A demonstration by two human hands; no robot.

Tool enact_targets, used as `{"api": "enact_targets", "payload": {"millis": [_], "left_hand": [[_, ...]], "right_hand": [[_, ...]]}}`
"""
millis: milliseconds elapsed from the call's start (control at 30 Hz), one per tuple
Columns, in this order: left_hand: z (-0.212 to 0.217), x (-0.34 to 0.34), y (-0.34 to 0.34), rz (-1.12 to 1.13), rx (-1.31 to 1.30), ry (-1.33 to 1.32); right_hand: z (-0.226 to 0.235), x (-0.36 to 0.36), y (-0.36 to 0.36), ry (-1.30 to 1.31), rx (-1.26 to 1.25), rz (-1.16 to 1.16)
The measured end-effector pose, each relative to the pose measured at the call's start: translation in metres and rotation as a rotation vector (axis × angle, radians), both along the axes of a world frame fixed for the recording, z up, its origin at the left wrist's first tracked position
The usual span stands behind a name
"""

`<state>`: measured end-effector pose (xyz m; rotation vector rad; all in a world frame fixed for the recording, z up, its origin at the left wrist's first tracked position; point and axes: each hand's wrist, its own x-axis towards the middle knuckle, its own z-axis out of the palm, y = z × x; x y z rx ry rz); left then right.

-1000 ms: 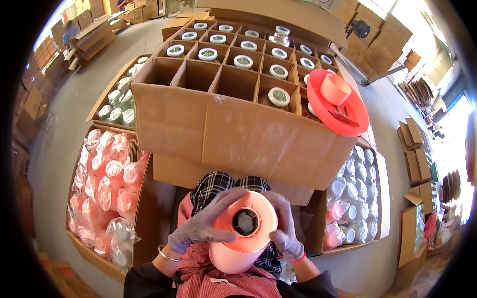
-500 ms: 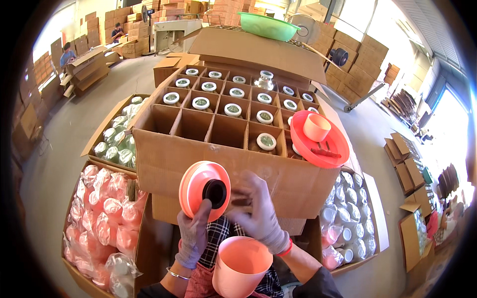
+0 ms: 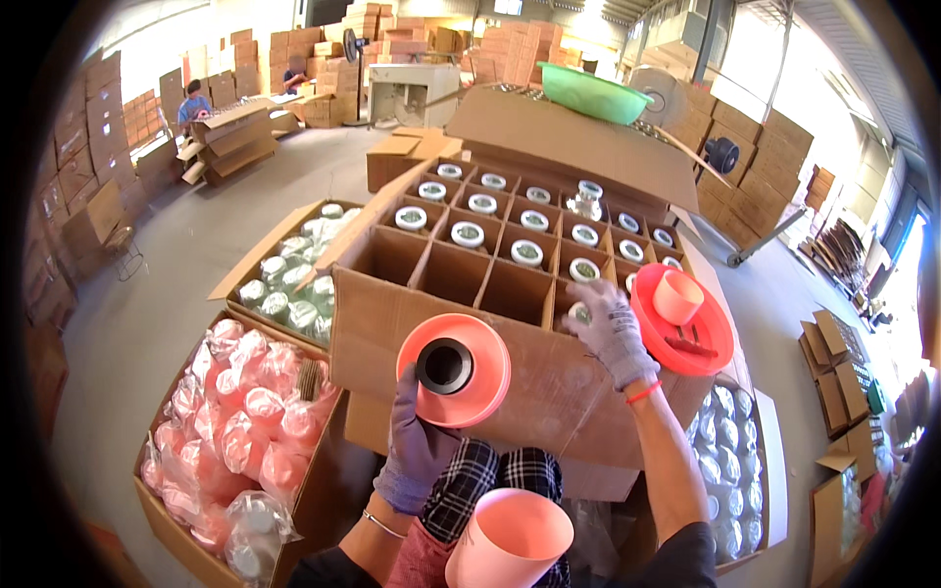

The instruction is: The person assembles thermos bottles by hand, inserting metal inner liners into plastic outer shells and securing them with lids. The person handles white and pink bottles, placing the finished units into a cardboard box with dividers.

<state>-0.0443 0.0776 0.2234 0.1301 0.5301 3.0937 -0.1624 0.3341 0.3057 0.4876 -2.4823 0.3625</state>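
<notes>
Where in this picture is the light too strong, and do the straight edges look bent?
In the head view, daylight glares white at the upper right; the divided carton edges bow toward the rim; the corners are black. The left hand and right hand stay fairly sharp.

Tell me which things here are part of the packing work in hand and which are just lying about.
In hand:
left hand holding the orange funnel
right hand at a jar in the divided carton
pink cup on the lap

Lying about:
green basin
red tray
box of bagged pink pieces
</notes>
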Motion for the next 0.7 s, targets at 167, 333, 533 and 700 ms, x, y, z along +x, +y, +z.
{"api": "enact_targets", "payload": {"millis": [167, 333, 533, 700], "left_hand": [[-0.003, -0.005, -0.001, 0.340, -0.722, 0.273], [-0.027, -0.008, -0.003, 0.474, -1.268, 0.550], [0.009, -0.006, 0.031, -0.287, -0.030, -0.101], [-0.026, -0.038, 0.019, -0.506, 0.117, 0.232]], "right_hand": [[-0.026, -0.047, 0.007, -0.423, 0.309, -0.153], [-0.011, -0.049, 0.014, -0.657, 0.009, 0.003], [0.025, -0.044, 0.026, -0.262, 0.010, -0.084], [0.119, 0.027, 0.013, 0.172, -0.044, 0.024]]}}
